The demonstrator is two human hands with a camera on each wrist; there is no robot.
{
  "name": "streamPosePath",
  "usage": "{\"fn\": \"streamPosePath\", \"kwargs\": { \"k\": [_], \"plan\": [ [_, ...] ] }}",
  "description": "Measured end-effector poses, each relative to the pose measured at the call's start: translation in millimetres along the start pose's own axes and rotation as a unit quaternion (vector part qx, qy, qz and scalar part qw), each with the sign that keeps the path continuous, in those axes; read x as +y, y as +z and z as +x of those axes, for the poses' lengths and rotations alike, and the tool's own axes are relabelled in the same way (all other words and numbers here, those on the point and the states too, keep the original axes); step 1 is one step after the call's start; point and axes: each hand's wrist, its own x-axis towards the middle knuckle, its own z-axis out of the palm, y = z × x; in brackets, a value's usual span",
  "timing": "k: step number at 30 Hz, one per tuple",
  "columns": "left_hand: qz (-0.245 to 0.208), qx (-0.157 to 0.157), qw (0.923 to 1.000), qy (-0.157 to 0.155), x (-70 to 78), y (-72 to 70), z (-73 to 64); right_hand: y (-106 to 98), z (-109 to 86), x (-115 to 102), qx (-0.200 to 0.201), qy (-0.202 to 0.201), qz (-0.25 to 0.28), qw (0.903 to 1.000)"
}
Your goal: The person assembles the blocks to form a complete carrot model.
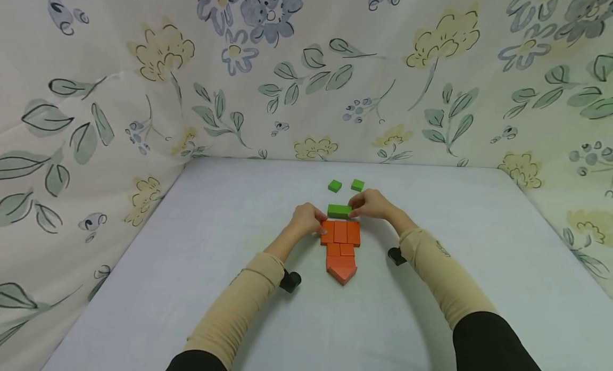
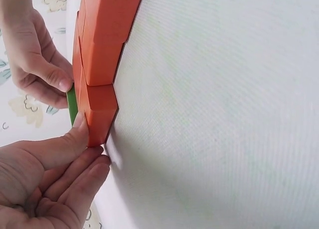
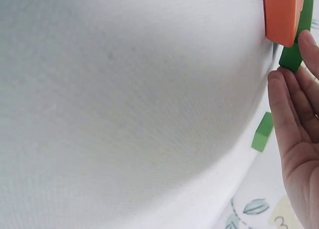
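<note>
Orange blocks (image 1: pixel 340 232) lie flat against each other in an arrow-like shape, its tip toward the person. Just beyond their far edge is a green rectangular block (image 1: pixel 339 211). My left hand (image 1: pixel 306 221) pinches the outer far-left orange block (image 2: pixel 99 112), its thumb on the block and its fingertips at the end. At the green block's right end, my right hand (image 1: pixel 372 204) holds it between thumb and fingers; the right wrist view shows this green block (image 3: pixel 291 57) at the fingertips. The left wrist view also shows part of the green block (image 2: pixel 72 107) between both hands.
Two small green blocks, a left one (image 1: pixel 334 186) and a right one (image 1: pixel 357 185), sit farther back on the white table (image 1: pixel 230 200). A floral cloth (image 1: pixel 306 115) hangs along the table's back and sides.
</note>
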Motion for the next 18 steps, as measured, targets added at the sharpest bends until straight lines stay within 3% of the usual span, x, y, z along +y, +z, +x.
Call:
{"fn": "streamPosePath", "kwargs": {
  "k": [13, 18],
  "plan": [
    [-0.003, 0.007, 1.0, -0.003, -1.9, 1.9, 1.2, -1, 0.7, -3, -0.025, 0.019, 0.0, 0.9995],
    [-0.005, 0.01, 0.9999, -0.002, -1.7, 2.6, 2.6, 0, 1.7, -9, -0.013, 0.031, -0.009, 0.9994]
  ]
}}
